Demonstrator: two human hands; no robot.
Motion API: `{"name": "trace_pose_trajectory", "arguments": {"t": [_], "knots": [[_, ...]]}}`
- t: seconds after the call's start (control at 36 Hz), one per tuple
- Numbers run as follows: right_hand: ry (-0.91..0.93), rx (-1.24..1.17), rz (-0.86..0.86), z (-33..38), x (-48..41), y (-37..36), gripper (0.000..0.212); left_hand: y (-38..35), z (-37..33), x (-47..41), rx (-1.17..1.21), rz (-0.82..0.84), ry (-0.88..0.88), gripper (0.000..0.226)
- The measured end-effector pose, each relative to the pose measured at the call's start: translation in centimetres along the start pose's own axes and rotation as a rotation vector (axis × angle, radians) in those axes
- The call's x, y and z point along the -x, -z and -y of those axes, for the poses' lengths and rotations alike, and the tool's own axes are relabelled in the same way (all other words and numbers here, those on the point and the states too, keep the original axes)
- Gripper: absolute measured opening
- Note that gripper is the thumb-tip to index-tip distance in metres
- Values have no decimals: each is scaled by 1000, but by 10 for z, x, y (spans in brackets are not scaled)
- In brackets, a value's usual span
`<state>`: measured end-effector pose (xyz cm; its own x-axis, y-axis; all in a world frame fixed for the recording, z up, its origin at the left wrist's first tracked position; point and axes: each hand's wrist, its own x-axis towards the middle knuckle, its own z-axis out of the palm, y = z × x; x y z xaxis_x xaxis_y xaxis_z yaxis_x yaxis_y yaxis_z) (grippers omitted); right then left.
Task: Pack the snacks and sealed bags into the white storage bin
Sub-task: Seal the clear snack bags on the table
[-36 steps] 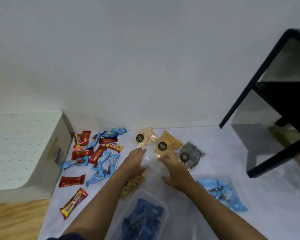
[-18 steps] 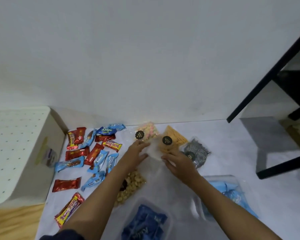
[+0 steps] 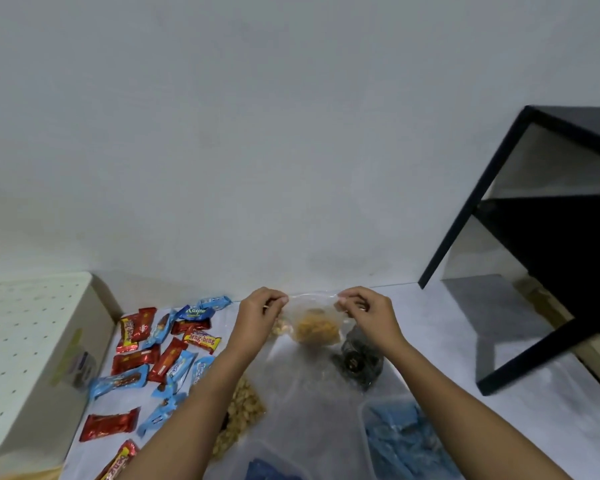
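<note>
My left hand [image 3: 261, 311] and my right hand [image 3: 367, 313] pinch the two top corners of a clear plastic bag [image 3: 312, 362] and hold it up above the white sheet; through it shows an orange snack bag [image 3: 315, 329]. A dark snack bag [image 3: 355, 360] lies under my right wrist. A bag of pale nuts [image 3: 238, 415] lies under my left forearm. Several red and blue wrapped snacks [image 3: 160, 358] are spread on the left. The white perforated bin [image 3: 18, 358] stands at far left.
Two clear containers with blue wrapped snacks sit near the bottom edge: one at the right [image 3: 400, 441], one at the bottom middle [image 3: 271, 471]. A black frame table [image 3: 520, 237] stands at right. The wall is close behind the sheet.
Both hands have lifted from the sheet, raising the clear bag by its top corners in front of the orange bag. The camera tilted up slightly.
</note>
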<state>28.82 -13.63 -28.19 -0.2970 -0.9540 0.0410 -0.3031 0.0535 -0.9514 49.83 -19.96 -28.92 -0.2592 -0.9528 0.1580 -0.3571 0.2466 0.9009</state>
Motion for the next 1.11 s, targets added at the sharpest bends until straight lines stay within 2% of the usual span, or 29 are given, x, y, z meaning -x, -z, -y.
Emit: {"name": "trace_pose_trajectory", "arguments": {"t": [0.14,0.33,0.53,0.64,0.69,0.78,1.0,1.11], "knots": [[-48,-20,-14,-8,3,3,16,-13,3,6,-55,10,-19,11],[-15,70,-8,-9,-3,8,28,-25,4,7,-99,1,-49,12],[-51,114,73,-5,-5,9,13,-28,-1,8,-140,-41,-64,12],[-32,192,150,3,-9,9,22,-27,0,7,-147,-39,-62,12],[-22,219,155,5,-12,9,23,-27,0,5,-150,-48,-62,13],[-20,262,156,7,-14,6,13,-26,2,3,-148,-62,-36,12],[-7,339,200,16,-20,-5,17,-24,2,2,-137,-56,-24,13],[-4,381,180,18,-22,-9,10,-22,3,0,-142,-68,-19,12]]}}
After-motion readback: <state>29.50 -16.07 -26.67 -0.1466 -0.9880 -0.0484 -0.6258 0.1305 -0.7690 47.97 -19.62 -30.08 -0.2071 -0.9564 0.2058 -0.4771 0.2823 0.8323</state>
